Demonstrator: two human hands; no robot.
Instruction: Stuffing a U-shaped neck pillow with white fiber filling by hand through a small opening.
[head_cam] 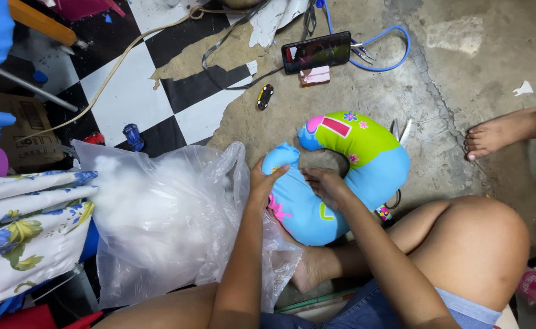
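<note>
**Both hands on U-shaped neck pillow, stuffing bag alongside**

Person sits on a cracked concrete floor point(365, 97), knees up, w/ a U-shaped neck pillow point(347, 176) lying on the floor between the legs. Pillow is blue & lime green w/ pink shapes and small flower prints, curve pointing away from the person, both ends facing back toward them.

Left hand point(263, 181) is closed round the pillow's near left end, thumb over the top, squeezing the fabric. Right hand point(324, 183) rests on the inner edge of the same arm, just beside the left; fingers curled, pinching at the fabric. Can't tell whether anything small is held between those fingers.

Touching the left forearm: a big clear plastic bag point(164, 219) full of white fibre stuffing point(134, 201), mouth open toward the pillow. Left of it, floral cloth point(24, 225).

Scissors point(400, 129) poke out from behind the pillow's far right side, partly hidden. Further off: a phone point(316, 52) propped up, screen lit, w/ a blue cable point(389, 45) near it. Small toy car point(265, 96) on the concrete, another blue one point(133, 135) on the black-and-white checkered flooring point(128, 91). Another person's bare foot point(499, 135) at right edge, well apart.
</note>
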